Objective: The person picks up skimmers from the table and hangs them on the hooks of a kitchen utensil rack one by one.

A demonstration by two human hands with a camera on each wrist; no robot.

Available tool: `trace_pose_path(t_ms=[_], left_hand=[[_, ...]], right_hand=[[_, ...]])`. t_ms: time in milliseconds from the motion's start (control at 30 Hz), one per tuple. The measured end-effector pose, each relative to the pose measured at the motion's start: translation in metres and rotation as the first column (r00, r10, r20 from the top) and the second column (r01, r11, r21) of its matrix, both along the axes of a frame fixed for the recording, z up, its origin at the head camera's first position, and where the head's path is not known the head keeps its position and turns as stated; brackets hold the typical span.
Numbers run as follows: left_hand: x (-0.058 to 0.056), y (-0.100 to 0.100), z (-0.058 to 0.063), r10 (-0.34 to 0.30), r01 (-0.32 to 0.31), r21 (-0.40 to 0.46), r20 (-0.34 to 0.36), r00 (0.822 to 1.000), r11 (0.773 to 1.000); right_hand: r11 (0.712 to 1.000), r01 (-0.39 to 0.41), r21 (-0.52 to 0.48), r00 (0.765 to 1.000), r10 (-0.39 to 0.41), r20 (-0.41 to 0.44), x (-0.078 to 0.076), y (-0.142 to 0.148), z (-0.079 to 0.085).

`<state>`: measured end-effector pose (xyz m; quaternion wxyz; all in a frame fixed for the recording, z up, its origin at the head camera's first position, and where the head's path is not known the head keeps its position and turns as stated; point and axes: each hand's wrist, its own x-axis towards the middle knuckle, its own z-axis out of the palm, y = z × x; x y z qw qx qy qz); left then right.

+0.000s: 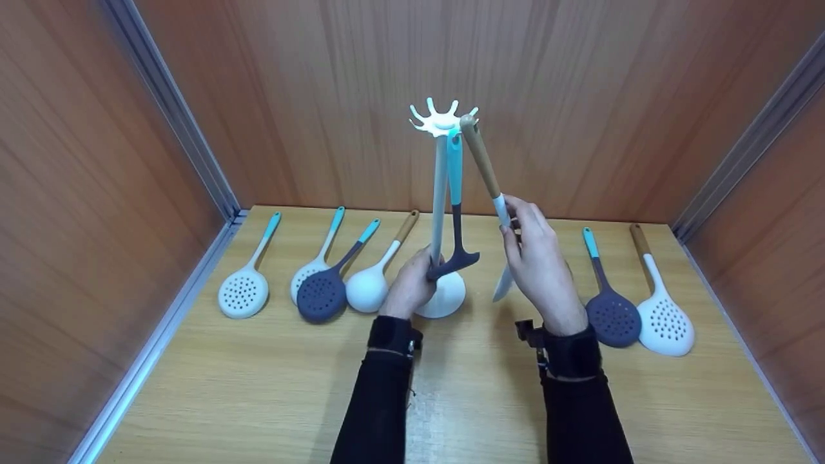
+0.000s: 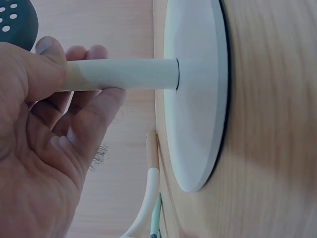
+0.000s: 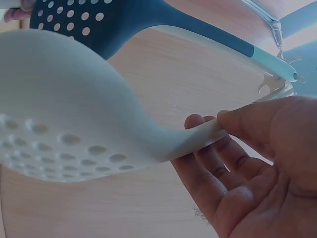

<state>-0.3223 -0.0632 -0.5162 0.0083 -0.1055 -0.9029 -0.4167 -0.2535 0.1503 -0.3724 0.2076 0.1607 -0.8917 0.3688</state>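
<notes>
A white utensil stand (image 1: 439, 193) with a crown of hooks (image 1: 443, 124) stands upright on its round base (image 2: 195, 119). My left hand (image 1: 411, 283) grips its pole low down, fingers and thumb around it in the left wrist view. From a hook hangs a dark skimmer (image 1: 457, 258) with a turquoise handle. My right hand (image 1: 538, 258) pinches the neck of a white skimmer (image 3: 69, 109) with a wooden handle (image 1: 480, 158), between thumb and fingers. That skimmer is tilted, head down, its handle end close to the hooks at the right of the crown.
Left of the stand lie a white skimmer (image 1: 243, 293), another white skimmer (image 1: 306, 274) partly under a dark skimmer (image 1: 322, 296), and a white ladle (image 1: 367, 290). At right lie a dark skimmer (image 1: 613, 319) and a white skimmer (image 1: 667, 325). Wooden panels (image 1: 309, 148) enclose the table.
</notes>
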Motion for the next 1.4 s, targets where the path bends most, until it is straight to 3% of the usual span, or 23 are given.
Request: trace_pose_path(t_ms=[233,333,900,1167,1400], left_hand=[[0.0,-0.001,-0.002,-0.031,0.027,-0.042,-0.101,0.994,0.999],[0.001,-0.001,-0.003,-0.028,0.025,-0.035,-0.11,0.993,0.999],[0.002,0.0,-0.002,-0.016,0.015,-0.016,-0.077,0.997,1.0],[0.003,-0.001,-0.003,-0.034,0.034,-0.01,-0.097,0.995,0.999],[0.003,-0.002,-0.001,-0.038,0.038,-0.012,-0.034,0.999,0.999]], right_hand=[[1.0,-0.029,0.011,0.999,0.03,-0.028,-0.003,-0.004,-0.005],[0.999,-0.033,0.015,0.999,0.033,-0.018,-0.005,-0.006,-0.007],[0.999,-0.028,0.042,0.999,0.026,0.047,-0.011,-0.01,-0.014],[0.998,-0.042,0.05,0.999,0.041,0.021,-0.012,-0.011,-0.017],[0.997,-0.051,0.06,0.999,0.05,0.018,-0.012,-0.011,-0.017]])
